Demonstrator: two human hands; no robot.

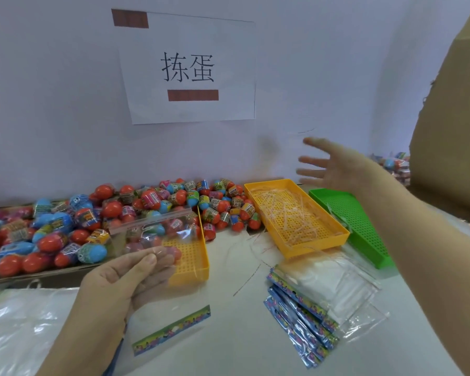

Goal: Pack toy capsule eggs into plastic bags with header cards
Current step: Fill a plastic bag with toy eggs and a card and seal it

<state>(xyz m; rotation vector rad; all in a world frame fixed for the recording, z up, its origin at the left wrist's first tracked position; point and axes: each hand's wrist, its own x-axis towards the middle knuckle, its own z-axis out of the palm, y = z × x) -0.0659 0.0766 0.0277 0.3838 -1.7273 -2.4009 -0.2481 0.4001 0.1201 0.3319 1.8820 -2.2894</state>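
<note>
Nearest, my left hand pinches a clear plastic bag; my wide-spread, empty right hand hangs well right of red-and-blue capsule eggs at the desk's back-left corner.

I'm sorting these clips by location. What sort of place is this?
Likely a small toy-packing workstation: a heap of capsule eggs, a stack of header-card bags, and a perforated yellow tray.

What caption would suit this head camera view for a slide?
Left hand holds a clear header-card bag beside the capsule eggs; open right hand hovers near the green tray.
</note>
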